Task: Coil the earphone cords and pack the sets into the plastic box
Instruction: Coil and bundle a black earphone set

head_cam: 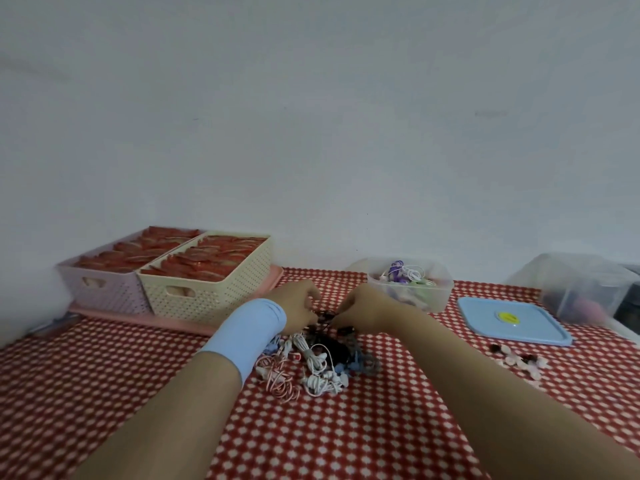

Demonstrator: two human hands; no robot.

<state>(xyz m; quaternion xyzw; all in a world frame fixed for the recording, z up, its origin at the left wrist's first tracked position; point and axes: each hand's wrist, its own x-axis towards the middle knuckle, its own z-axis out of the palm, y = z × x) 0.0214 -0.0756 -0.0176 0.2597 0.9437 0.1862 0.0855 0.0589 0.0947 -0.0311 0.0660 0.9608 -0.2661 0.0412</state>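
A tangled pile of earphones (313, 363) in white, black, blue and red-striped cords lies mid-table on the red checked cloth. My left hand (294, 303), with a light blue wristband, and my right hand (363, 308) meet just above the pile's far side. Both pinch a black earphone cord (325, 318) stretched between them. The clear plastic box (412, 289) stands behind my right hand and holds several coiled sets in purple, white and green.
The box's blue lid (512, 322) lies flat at the right. A larger clear bin (581, 289) stands at the far right. A lilac basket (104, 282) and a cream basket (207, 282) with red packets sit on a pink tray at the back left. Small loose earbud pieces (519, 362) lie right of my forearm.
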